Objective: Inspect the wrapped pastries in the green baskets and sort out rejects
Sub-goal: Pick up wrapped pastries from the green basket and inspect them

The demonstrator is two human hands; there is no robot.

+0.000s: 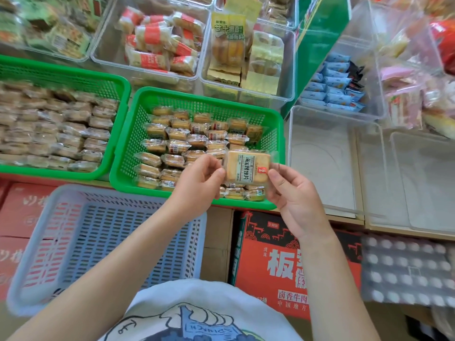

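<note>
I am holding one wrapped pastry [247, 169] up in front of me with both hands, label side facing me, just above the near right corner of the green basket [197, 94] it sits over. My left hand [197, 183] is pinching the left edge of the clear wrapper between thumb and fingers, and my right hand [293, 195] is gripping the right edge the same way, so the packet is stretching flat between them. Through the plastic I am seeing a pale square biscuit, a strip of dark printed characters and a small red mark near my right thumb. Below it, the basket is holding rows of similar small wrapped pastries [177, 141], some showing red-and-white labels. To the left, a second green basket [61, 77] is lying packed with more wrapped pieces, blurred at this edge of the view. Nearer to me on the left, a pale blue basket [110, 239] is sitting on red cartons [17, 210], and I am seeing nothing inside it. To the right of the green basket, a clear plastic bin [322, 163] is standing on the shelf, and a red and black printed box [273, 262] is resting under my right forearm.
</note>
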